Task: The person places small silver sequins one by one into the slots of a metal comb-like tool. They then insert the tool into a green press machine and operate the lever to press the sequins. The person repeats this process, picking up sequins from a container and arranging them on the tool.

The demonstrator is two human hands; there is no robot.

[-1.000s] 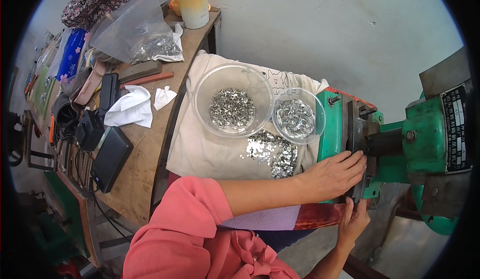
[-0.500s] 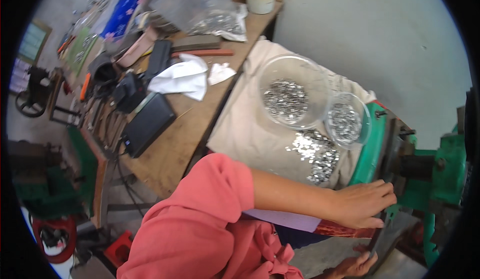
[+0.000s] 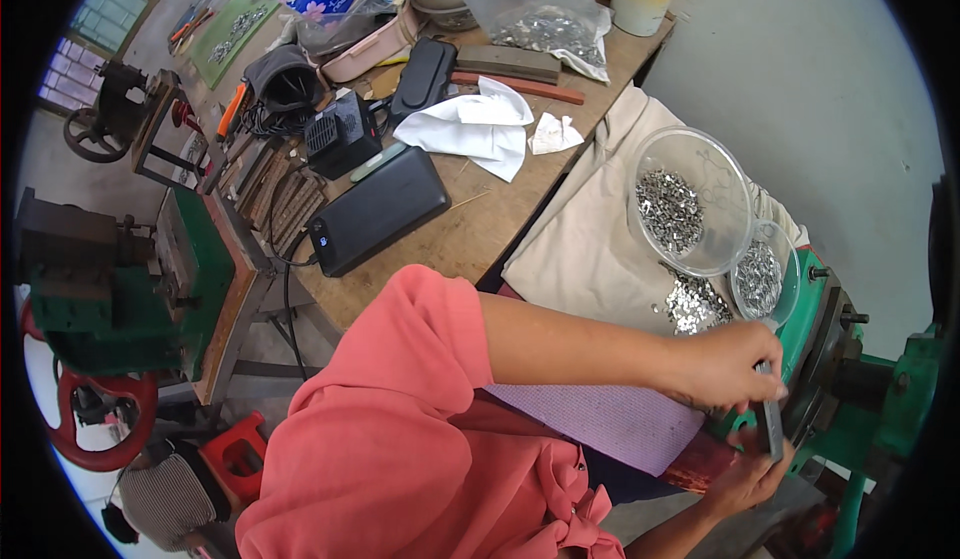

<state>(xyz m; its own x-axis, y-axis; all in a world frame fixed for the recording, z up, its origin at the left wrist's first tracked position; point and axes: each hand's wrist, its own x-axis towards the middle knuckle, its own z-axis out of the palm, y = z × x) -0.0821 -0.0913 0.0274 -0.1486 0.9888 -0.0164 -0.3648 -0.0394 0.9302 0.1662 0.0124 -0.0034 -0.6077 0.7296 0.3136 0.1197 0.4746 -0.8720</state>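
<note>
My left hand reaches across from the left, its fingers closed round the upper part of a short grey metal bar. From below, my right hand grips the lower part of the same bar with curled fingers, some of them hidden. Both hands are beside the green machine at the right. Close to my left wrist, a pile of small shiny metal pieces lies on the beige cloth. A large clear tub and a smaller clear tub hold more such pieces.
On the wooden table are a black power bank, white tissue, a black device and a bag of metal pieces. Another green machine with a red handwheel stands left, near a red stool.
My right hand has come up to meet my left, and both now hold the grey bar. The view has shifted, so the table and tubs appear further right.
</note>
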